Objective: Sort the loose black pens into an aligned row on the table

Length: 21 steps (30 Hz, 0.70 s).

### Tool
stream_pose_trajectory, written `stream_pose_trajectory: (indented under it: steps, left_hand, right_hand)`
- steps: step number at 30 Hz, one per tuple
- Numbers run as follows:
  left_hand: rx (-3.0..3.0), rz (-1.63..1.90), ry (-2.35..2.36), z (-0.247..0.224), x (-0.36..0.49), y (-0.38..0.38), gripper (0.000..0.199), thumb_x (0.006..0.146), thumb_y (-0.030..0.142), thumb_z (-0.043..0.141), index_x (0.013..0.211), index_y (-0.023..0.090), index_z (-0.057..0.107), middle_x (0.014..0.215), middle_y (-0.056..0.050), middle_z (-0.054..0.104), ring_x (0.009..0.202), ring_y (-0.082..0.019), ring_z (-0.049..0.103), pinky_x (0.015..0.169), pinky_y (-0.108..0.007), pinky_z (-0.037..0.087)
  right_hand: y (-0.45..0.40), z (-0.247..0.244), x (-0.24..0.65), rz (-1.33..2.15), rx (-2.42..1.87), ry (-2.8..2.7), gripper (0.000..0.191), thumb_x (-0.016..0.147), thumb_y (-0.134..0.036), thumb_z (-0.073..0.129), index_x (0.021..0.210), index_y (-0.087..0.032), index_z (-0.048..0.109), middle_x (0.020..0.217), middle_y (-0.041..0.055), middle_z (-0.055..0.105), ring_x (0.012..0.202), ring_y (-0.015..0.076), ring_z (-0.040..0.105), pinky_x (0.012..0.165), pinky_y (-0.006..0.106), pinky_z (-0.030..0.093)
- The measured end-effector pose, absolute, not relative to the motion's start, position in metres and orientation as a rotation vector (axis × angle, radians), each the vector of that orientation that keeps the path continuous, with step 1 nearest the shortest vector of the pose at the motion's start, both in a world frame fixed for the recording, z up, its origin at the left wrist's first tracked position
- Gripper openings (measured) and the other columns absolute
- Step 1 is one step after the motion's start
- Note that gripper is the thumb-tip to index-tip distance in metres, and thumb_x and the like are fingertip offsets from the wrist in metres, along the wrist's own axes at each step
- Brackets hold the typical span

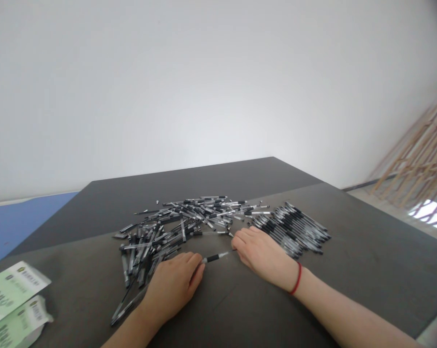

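Observation:
My left hand [178, 280] is closed around a clear pen with a black grip [212, 258]. The pen's pointed end sticks out to the right, toward my other hand. Fingers pressed together, my right hand [254, 249] hovers just beyond that tip. A thin dark bit shows at its fingertips, too small to name. Beside my left hand spreads a loose heap of pens and pen parts [153, 241], reaching across behind both hands. To the right, partly hidden by my right hand, lies a row of pens [294, 224] set side by side, black grips lined up.
Green and white paper packages [15, 290] lie at the table's left edge. The dark table [222, 299] runs back to a white wall [204, 87]. A blue surface [26, 217] is at the left, and a wooden slatted frame [417, 150] stands at the right.

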State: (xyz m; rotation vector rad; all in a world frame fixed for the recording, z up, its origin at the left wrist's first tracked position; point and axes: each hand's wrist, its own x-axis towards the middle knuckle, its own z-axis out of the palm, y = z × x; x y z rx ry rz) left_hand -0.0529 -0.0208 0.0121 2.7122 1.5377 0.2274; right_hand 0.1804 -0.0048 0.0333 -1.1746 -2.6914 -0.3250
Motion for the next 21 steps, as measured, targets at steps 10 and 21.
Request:
stream_pose_trajectory:
  steps: [10,21]
  left_hand:
    - [2.599,0.299,1.648,0.011,-0.054,-0.02,0.025,0.094,0.034,0.031,0.08,0.022,0.049,0.074,0.0,0.062,0.069,-0.018,0.06,0.06,-0.028,0.035]
    - [2.507,0.409,1.658,0.012,-0.055,-0.02,0.024,0.094,0.032,0.03,0.079,0.022,0.046,0.069,0.002,0.061,0.066,-0.016,0.061,0.059,-0.026,0.034]
  right_hand:
    - [-0.011,0.05,0.175,-0.154,-1.28,-2.395,0.009,0.085,-0.013,0.049,0.091,-0.017,0.054,0.093,0.0071,0.056,0.088,0.0202,0.052,0.076,0.031,0.04]
    - [0.001,0.019,0.177,0.307,-1.317,-2.094,0.026,0.079,-0.006,0.048,0.102,-0.018,0.048,0.083,0.0018,0.059,0.072,0.0149,0.056,0.069,0.027,0.043]
